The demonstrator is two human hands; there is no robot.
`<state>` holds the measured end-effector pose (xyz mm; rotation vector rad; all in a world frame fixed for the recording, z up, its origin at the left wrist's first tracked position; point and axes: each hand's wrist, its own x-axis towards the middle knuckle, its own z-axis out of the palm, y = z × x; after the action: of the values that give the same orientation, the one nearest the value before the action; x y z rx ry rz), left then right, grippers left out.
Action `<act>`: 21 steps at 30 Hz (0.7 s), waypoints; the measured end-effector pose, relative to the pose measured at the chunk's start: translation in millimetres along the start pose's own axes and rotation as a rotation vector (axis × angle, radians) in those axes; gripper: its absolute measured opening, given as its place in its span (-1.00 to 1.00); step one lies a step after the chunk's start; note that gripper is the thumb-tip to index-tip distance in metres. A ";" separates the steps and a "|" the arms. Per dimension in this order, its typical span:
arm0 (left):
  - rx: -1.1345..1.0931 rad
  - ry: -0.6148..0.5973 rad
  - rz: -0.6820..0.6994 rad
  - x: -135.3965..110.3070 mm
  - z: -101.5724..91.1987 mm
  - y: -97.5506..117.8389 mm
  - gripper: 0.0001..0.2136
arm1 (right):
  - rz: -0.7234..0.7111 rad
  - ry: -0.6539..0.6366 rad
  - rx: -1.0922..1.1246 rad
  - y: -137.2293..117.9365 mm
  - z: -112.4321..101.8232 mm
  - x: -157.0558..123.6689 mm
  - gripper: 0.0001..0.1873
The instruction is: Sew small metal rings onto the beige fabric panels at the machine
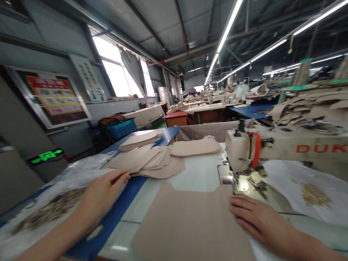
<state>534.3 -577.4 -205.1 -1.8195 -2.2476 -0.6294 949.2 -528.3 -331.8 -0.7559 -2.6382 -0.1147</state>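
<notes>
A large beige fabric panel (190, 221) with a notched far edge lies flat on the pale sewing table. My right hand (262, 221) rests on its right side, fingers stretched out, close to the presser foot of the white sewing machine (244, 156). The machine's lamp lights the needle plate. Off to the left, my left hand (104, 192) is closed, thumb and fingers drawn together at the near left corner of a fanned stack of beige pieces (154, 163). Whatever is between those fingertips is too small or hidden to name.
Behind the fanned stack lie two more beige stacks, one (195, 146) beside the machine. A clear plastic bag (89, 163) with small dark pieces lies at left. Small gold-coloured bits (315, 195) sit on a white sheet (285, 177) at right. A blue tabletop (130, 199) adjoins.
</notes>
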 end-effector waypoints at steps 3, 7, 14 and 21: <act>-0.249 -0.137 0.311 -8.1 51.1 66.7 -0.67 | 0.054 -0.068 0.065 -6.9 -7.1 3.6 -0.70; -0.511 -0.315 0.590 -14.8 115.4 146.8 -0.72 | 0.047 -0.058 0.011 -11.2 -24.8 -6.2 -0.71; -0.663 -0.559 0.390 -8.4 172.5 193.2 -0.62 | 0.508 0.162 -0.166 34.6 -86.3 -72.6 -0.75; -0.691 -0.661 0.253 -1.4 177.2 196.9 -0.51 | 0.944 -0.169 -0.340 111.9 -73.5 -60.4 -0.84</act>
<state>746.2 -470.6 -322.9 -2.9613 -2.2378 -0.9434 1080.3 -476.3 -291.1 -2.0957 -2.1363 -0.2373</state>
